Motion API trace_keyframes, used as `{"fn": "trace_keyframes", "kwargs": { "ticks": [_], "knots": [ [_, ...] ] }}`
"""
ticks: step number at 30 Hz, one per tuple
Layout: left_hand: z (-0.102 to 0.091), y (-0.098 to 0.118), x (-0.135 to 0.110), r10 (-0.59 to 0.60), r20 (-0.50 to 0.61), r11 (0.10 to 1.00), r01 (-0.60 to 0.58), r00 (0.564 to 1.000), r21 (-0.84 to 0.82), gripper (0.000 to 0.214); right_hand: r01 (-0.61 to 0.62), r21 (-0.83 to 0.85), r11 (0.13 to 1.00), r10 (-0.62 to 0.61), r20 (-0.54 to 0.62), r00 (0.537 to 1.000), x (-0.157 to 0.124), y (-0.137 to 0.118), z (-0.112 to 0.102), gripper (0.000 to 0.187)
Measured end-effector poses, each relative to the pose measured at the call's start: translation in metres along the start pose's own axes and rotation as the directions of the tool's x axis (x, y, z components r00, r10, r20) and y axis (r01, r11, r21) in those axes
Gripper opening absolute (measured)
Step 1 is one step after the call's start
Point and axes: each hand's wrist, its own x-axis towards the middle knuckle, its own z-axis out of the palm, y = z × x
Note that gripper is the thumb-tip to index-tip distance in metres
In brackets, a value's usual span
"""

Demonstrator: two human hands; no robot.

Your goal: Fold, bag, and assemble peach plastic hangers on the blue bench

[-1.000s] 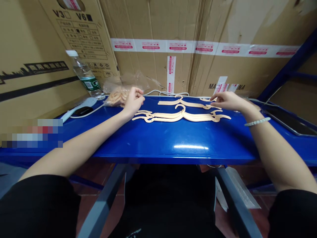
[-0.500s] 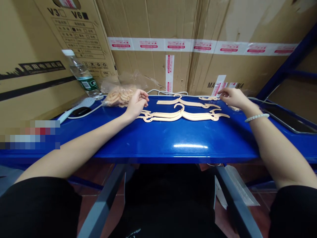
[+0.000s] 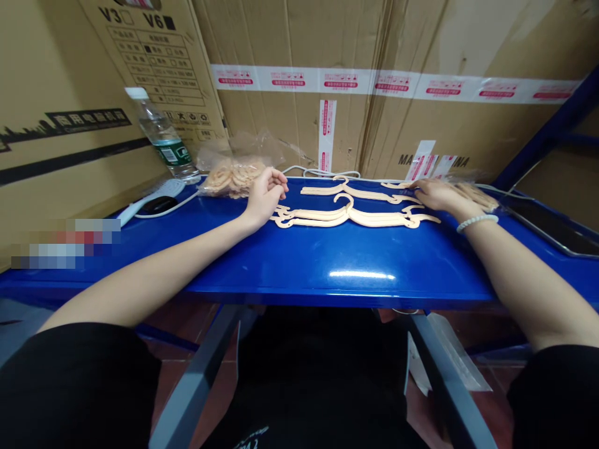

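On the blue table, a beige folding-style hanger (image 3: pixel 322 216) with a hook lies nearest me, its left end partly behind my left hand (image 3: pixel 266 198). That hand hovers at the table with its fingers curled inward, and nothing shows in them. Behind lies a second beige hanger (image 3: pixel 365 194), whose left half is short and lacks the curved end. My right hand (image 3: pixel 434 194), with a pale bead bracelet at the wrist, has its fingers bent down at the right end of a loose beige hanger arm (image 3: pixel 394 185). The fingertips partly hide where they meet it.
A clear bag of beige parts (image 3: pixel 231 178) lies at the left, another bag of long beige pieces (image 3: pixel 475 194) at the right. Around stand a water bottle (image 3: pixel 169 149), a dark mouse (image 3: pixel 159 204), a dark tablet-like slab (image 3: pixel 556 227) and a white cable (image 3: pixel 327 174). Cardboard boxes (image 3: pixel 281 37) wall the back.
My right hand has lowered and shifted left onto the loose hanger arm, uncovering the bag of long pieces. My left hand stays by the hanger; the view has shifted slightly.
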Motion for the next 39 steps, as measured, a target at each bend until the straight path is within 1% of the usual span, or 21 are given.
{"fn": "trace_keyframes", "kwargs": {
  "ticks": [3, 6, 10, 12, 14, 16, 17, 18, 19, 20, 22, 24, 25, 26, 27, 28, 29, 31, 34, 39],
  "knots": [
    [0.001, -0.002, -0.002, 0.015, 0.014, 1.0, -0.015, 1.0, 0.01, 0.025, -0.055, -0.049, 0.997, 0.057, 0.029, 0.998, 0.0, -0.005, 0.0, 0.049],
    [0.003, -0.002, -0.005, 0.018, 0.028, 1.0, -0.018, 0.999, 0.022, 0.025, -0.066, -0.049, 0.997, 0.069, 0.062, 0.996, -0.001, -0.009, 0.0, 0.049],
    [0.007, 0.001, -0.009, 0.017, 0.055, 1.0, -0.018, 0.998, 0.021, 0.023, -0.074, -0.063, 0.995, 0.077, 0.041, 0.996, 0.0, -0.007, 0.002, 0.052],
    [0.007, 0.002, -0.01, 0.024, 0.059, 1.0, -0.025, 0.998, 0.017, 0.023, -0.065, -0.075, 0.995, 0.066, 0.014, 0.998, 0.002, -0.005, 0.004, 0.055],
    [0.007, 0.004, -0.01, 0.042, 0.068, 0.998, -0.044, 0.997, 0.033, 0.022, -0.043, -0.065, 0.997, 0.044, 0.012, 0.999, 0.004, -0.002, 0.006, 0.059],
    [0.005, 0.007, -0.011, 0.081, 0.127, 0.992, -0.092, 0.989, 0.083, 0.021, -0.029, -0.03, 0.999, 0.03, 0.039, 0.999, 0.005, 0.0, 0.008, 0.061],
    [0.003, 0.01, -0.012, 0.114, 0.19, 0.983, -0.138, 0.975, 0.119, 0.021, -0.025, -0.007, 1.0, 0.025, 0.053, 0.998, 0.006, 0.0, 0.009, 0.06],
    [0.002, 0.013, -0.014, 0.156, 0.276, 0.967, -0.205, 0.948, 0.155, 0.02, -0.024, 0.015, 1.0, 0.023, 0.057, 0.998, 0.005, 0.0, 0.009, 0.059],
    [0.002, 0.018, -0.017, 0.203, 0.38, 0.94, -0.288, 0.903, 0.182, 0.019, -0.026, 0.03, 0.999, 0.024, 0.052, 0.998, 0.005, 0.0, 0.008, 0.057],
    [0.002, 0.024, -0.021, 0.249, 0.487, 0.904, -0.381, 0.837, 0.193, 0.017, -0.031, 0.032, 0.999, 0.03, 0.04, 0.999, 0.004, -0.001, 0.008, 0.054],
    [0.004, 0.036, -0.031, 0.322, 0.668, 0.816, -0.554, 0.671, 0.163, 0.016, -0.046, 0.008, 0.999, 0.046, 0.019, 0.999, 0.003, -0.003, 0.006, 0.052],
    [0.009, 0.048, -0.043, 0.355, 0.785, 0.732, -0.673, 0.508, 0.104, 0.014, -0.064, -0.02, 0.998, 0.064, 0.01, 0.998, 0.001, -0.005, 0.004, 0.051],
    [0.012, 0.052, -0.049, 0.36, 0.823, 0.687, -0.722, 0.439, 0.085, 0.012, -0.074, -0.028, 0.997, 0.075, 0.007, 0.997, 0.001, -0.006, 0.004, 0.05],
    [0.015, 0.056, -0.055, 0.362, 0.849, 0.633, -0.77, 0.384, 0.078, 0.012, -0.086, -0.03, 0.996, 0.086, 0.004, 0.996, 0.001, -0.008, 0.003, 0.048],
    [0.018, 0.058, -0.059, 0.364, 0.864, 0.577, -0.813, 0.347, 0.083, 0.015, -0.097, -0.033, 0.995, 0.097, -0.002, 0.995, 0.0, -0.009, 0.003, 0.045],
    [0.02, 0.06, -0.063, 0.371, 0.872, 0.526, -0.846, 0.319, 0.086, 0.018, -0.109, -0.035, 0.993, 0.109, -0.006, 0.994, 0.0, -0.01, 0.002, 0.042],
    [0.022, 0.06, -0.065, 0.377, 0.875, 0.484, -0.87, 0.302, 0.091, 0.02, -0.116, -0.036, 0.993, 0.116, -0.007, 0.993, 0.0, -0.011, 0.002, 0.039],
    [0.023, 0.059, -0.066, 0.394, 0.874, 0.433, -0.896, 0.285, 0.097, 0.022, -0.121, -0.03, 0.992, 0.121, -0.001, 0.993, 0.0, -0.013, 0.001, 0.037],
    [0.023, 0.058, -0.065, 0.413, 0.866, 0.409, -0.907, 0.283, 0.102, 0.022, -0.126, -0.012, 0.992, 0.126, -0.006, 0.992, -0.001, -0.017, 0.0, 0.036],
    [0.023, 0.058, -0.065, 0.444, 0.853, 0.399, -0.913, 0.274, 0.086, 0.021, -0.134, 0.002, 0.991, 0.134, -0.066, 0.989, -0.005, -0.021, -0.004, 0.031]
  ]
}}
